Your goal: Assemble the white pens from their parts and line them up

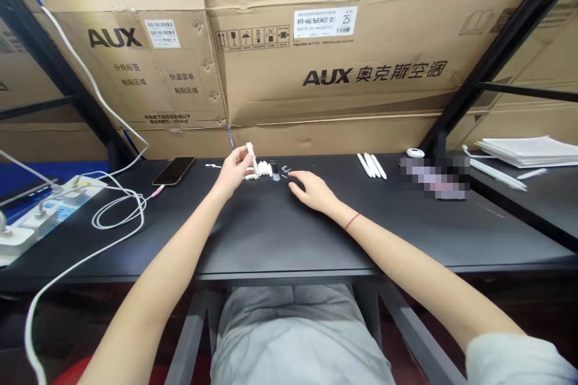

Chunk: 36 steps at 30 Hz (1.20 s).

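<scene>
My left hand is raised just above the black desk, pinching a small white plastic part upright between its fingers. Below it, a cluster of white plastic pieces lies on the desktop, with a small black piece beside them. My right hand rests palm down on the desk with its fingers apart and holds nothing. Its fingertips are close to several tiny grey metal parts.
To the right lie several white sticks, a round white object, a pixelated item and a paper stack. A phone, white cables and a power strip sit left. Cardboard boxes stand behind.
</scene>
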Each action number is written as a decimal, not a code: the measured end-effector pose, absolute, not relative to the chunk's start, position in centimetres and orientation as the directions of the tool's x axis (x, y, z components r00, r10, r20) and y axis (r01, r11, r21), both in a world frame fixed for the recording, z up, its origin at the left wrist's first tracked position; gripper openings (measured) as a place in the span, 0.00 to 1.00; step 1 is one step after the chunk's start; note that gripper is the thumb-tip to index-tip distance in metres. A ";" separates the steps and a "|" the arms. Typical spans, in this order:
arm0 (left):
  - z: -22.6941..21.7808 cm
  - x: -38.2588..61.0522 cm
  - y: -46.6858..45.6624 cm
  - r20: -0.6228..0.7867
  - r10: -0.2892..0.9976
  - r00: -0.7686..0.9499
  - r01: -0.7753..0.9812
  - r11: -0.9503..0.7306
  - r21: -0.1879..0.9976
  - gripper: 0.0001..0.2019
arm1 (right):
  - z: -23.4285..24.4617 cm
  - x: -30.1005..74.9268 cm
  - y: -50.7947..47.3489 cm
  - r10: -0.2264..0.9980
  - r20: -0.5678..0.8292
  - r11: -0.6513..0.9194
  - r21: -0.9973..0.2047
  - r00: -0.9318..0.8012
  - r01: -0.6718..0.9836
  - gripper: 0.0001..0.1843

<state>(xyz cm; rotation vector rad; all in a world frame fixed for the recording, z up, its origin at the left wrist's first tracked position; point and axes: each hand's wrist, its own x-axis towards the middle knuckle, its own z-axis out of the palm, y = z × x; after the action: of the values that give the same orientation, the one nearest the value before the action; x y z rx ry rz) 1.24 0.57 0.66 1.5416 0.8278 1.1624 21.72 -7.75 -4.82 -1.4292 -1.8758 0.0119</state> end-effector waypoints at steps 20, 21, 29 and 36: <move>0.0 0.9 0.9 0.224 0.923 0.312 -0.006 -0.234 0.972 0.13 | -5.0 20.1 -10.1 0.870 0.356 0.437 -0.241 -0.340 0.867 0.21; 0.0 0.9 0.9 0.221 0.923 0.314 -0.005 -0.231 0.973 0.13 | -4.9 20.0 -10.7 0.873 0.351 0.430 -0.228 -0.338 0.874 0.22; -0.1 1.2 0.5 0.208 0.922 0.327 0.034 -0.232 0.972 0.11 | -4.4 19.2 -9.9 0.895 0.289 0.412 -0.244 -0.340 0.878 0.33; -0.2 1.1 0.7 0.230 0.912 0.339 0.025 -0.254 0.967 0.11 | -4.5 18.9 -13.3 0.898 0.279 0.398 -0.187 -0.340 0.898 0.28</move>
<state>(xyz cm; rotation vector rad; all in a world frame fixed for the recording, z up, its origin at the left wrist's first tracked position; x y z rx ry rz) 1.12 0.75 -0.24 1.5814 0.8709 1.0881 18.93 -13.25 -4.45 -1.5579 -2.3255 -0.0003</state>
